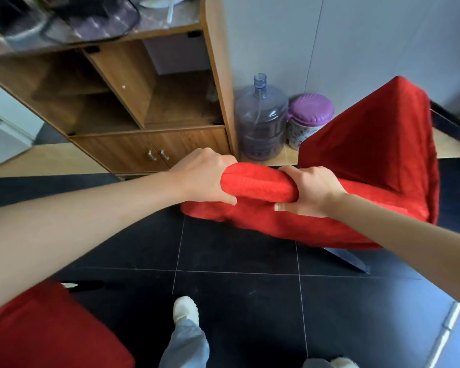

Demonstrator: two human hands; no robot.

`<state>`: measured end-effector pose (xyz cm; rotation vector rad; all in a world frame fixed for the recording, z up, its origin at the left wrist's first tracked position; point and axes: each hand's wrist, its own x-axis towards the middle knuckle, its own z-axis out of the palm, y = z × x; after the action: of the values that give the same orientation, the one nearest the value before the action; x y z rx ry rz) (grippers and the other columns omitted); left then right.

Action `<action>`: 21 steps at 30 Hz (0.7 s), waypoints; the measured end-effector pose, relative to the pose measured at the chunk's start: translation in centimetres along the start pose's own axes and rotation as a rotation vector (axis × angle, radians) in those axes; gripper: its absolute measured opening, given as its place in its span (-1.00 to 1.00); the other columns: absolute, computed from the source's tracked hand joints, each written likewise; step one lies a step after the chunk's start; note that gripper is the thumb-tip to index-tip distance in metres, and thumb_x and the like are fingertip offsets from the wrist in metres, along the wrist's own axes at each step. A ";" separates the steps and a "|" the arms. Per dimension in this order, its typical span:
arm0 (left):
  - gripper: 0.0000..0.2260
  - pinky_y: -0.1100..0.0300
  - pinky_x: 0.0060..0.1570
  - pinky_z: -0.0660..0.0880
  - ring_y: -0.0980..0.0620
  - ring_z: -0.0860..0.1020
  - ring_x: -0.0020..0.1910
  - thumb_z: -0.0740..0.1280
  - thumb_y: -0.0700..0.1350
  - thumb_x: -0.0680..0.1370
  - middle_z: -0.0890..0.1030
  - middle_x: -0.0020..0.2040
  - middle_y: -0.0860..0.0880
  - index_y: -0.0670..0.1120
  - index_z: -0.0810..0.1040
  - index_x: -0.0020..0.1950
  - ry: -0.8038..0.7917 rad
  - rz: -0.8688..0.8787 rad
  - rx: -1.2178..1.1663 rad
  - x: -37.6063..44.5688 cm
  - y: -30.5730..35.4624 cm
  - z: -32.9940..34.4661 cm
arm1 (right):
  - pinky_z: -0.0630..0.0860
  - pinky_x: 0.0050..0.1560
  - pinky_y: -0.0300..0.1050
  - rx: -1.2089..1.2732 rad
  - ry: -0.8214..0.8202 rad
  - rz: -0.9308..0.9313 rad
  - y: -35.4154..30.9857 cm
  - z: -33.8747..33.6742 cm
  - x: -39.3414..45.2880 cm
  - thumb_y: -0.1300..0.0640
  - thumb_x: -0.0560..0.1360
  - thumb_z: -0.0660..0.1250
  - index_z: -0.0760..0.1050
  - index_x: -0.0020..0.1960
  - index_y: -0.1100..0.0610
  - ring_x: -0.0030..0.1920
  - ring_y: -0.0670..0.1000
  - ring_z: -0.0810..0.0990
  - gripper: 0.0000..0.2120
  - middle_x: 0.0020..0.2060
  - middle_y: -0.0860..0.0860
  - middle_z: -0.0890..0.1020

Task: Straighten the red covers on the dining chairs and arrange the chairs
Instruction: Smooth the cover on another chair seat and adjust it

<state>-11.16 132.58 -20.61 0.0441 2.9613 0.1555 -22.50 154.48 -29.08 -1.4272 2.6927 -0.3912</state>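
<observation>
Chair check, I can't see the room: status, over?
Both hands, left and right, grip the chair's covered top edge. Red cover on. Water bottle and purple-lidded jar close behind.

A: Is it bright?

B: Yes. Soft daylight fills the room, and the wall looks pale and even.

A: Any shine?

B: The dark floor has a light, milky shine low on the right.

A: Is it sharp?

B: The middle is. The shelf top up left is smeared and fuzzy. Straight lines bend near the edges.
</observation>
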 end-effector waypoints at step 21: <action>-0.35 0.31 0.07 0.32 0.15 0.53 0.03 0.62 0.16 0.08 0.60 -0.01 0.19 0.09 0.61 0.14 0.347 -0.174 -0.364 0.6 29.2 -5.5 | 0.50 0.01 0.05 0.042 -0.016 -0.004 14.5 -13.3 -19.8 -0.40 0.28 0.41 0.32 0.40 0.07 0.02 0.23 0.61 -0.14 0.01 0.14 0.66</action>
<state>-12.11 161.07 -12.24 -0.3182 3.1985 0.7422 -25.36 181.07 -21.04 -1.4193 2.6528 -0.4329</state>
